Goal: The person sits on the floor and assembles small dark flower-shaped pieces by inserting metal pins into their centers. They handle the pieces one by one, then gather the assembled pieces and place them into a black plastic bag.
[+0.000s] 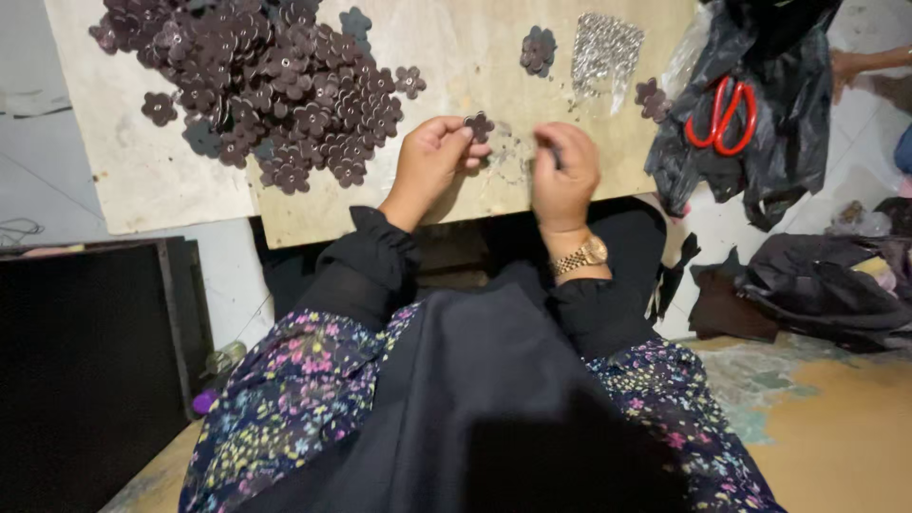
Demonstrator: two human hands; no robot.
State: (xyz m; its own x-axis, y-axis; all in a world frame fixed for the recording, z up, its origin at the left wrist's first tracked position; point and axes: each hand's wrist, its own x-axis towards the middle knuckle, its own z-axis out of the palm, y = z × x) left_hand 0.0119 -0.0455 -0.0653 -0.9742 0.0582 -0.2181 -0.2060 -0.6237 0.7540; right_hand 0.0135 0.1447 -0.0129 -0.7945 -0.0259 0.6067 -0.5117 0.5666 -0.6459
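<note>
My left hand (432, 157) pinches a small dark brown flower-shaped piece (479, 124) between thumb and fingers, just above the beige board (475, 57). My right hand (564, 171) is curled into a fist close beside it, fingertips pressed together near the board; whatever it grips is too small to make out. A gold wristwatch (581, 255) sits on my right wrist. A large heap of the same brown flower pieces (266, 81) lies on the board to the upper left.
A patch of small silvery bits (606, 47) lies at the board's far right, with two small flower clusters (538, 49) nearby. Red-handled scissors (724, 116) rest on a black plastic bag (779, 133). Dark cloth (817, 285) is piled on the floor at right. Another person's hand (845, 66) shows top right.
</note>
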